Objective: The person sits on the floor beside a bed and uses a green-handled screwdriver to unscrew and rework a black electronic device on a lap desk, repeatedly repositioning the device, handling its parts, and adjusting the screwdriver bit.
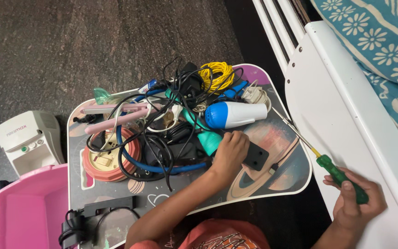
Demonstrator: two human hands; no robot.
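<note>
Right of the lap tray (295, 182), a green-handled screwdriver (342, 177) is being gripped tight by the right hand (358, 203), its long shaft angled back toward the tray's far corner. A small black adapter (256, 156) near the tray's right edge is being pressed by the left hand (230, 152), fingers curled, not clamped. Probably light, rigid and smooth, so it's best pinched by its flat sides.

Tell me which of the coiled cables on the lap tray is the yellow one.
The yellow cable coil at the tray's far edge, above the blue-and-white hair dryer. The blue cable loops nearer the middle; the rest are black.
</note>
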